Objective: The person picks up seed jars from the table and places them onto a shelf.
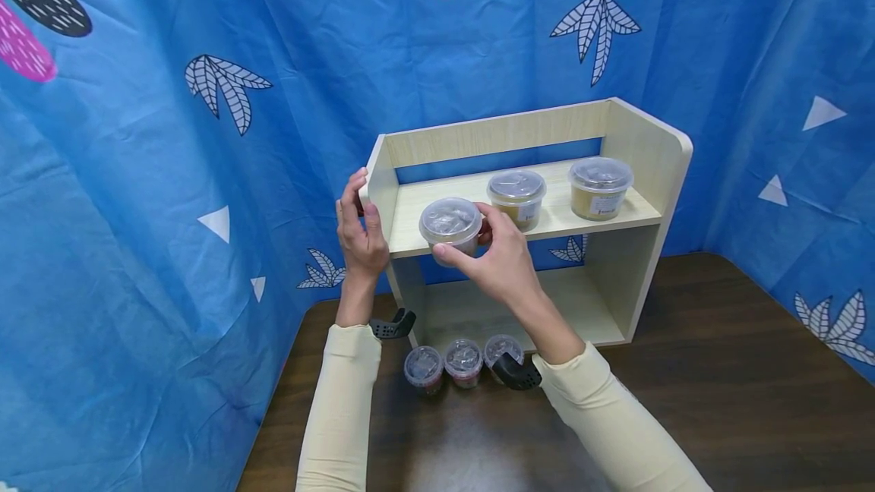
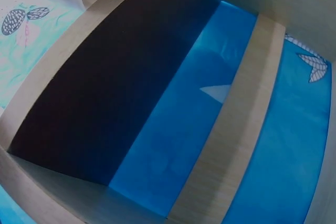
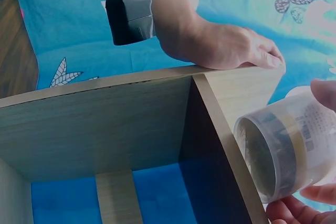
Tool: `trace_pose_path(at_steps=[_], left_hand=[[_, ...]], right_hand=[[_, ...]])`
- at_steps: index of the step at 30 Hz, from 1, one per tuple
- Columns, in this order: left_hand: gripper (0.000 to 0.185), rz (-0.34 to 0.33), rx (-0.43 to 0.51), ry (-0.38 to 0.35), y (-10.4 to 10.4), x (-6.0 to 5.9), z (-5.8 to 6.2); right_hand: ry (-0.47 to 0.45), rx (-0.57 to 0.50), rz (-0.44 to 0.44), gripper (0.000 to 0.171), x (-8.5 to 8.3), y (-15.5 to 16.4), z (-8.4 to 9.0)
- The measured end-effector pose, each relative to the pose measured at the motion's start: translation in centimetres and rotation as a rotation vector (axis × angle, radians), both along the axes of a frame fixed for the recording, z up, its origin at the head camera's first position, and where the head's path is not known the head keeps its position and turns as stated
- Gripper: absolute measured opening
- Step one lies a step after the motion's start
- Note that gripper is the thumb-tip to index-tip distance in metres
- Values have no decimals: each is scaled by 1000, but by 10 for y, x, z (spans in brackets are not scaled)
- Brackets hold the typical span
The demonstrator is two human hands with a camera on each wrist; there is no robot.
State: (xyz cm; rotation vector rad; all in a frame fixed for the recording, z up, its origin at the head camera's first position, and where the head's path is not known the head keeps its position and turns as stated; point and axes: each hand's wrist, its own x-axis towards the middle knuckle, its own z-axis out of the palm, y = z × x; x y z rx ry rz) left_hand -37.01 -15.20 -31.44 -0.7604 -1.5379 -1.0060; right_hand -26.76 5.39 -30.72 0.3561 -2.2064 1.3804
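Observation:
My right hand (image 1: 502, 257) grips a clear lidded plastic tub (image 1: 451, 220), thumb on its near side and fingers round the right. It is at the front edge of the upper board of a pale wooden shelf (image 1: 437, 190), at the left end. In the right wrist view the tub (image 3: 286, 148) shows its base and a printed label. My left hand (image 1: 361, 238) rests against the shelf's left side panel (image 1: 384, 188), fingers extended upward. Two similar tubs with yellowish contents, a middle tub (image 1: 517, 198) and a right tub (image 1: 601, 188), stand on the upper board.
Three smaller lidded cups, a left cup (image 1: 424, 367), a middle cup (image 1: 463, 363) and a right cup (image 1: 503, 349), stand in a row before the shelf on the dark wooden table (image 1: 718, 401). A blue patterned curtain (image 1: 478, 59) hangs behind and at both sides.

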Motion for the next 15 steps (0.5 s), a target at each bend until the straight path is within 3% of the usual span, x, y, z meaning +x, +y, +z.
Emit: trace_pose_path(at_steps=[9, 15], left_hand=[[44, -23, 3, -1, -1, -2, 0], [47, -3, -3, -12, 0, 0, 0]], right_hand=[[-60, 33, -34, 80, -3, -5, 6], [-64, 64, -44, 82, -4, -8, 9]])
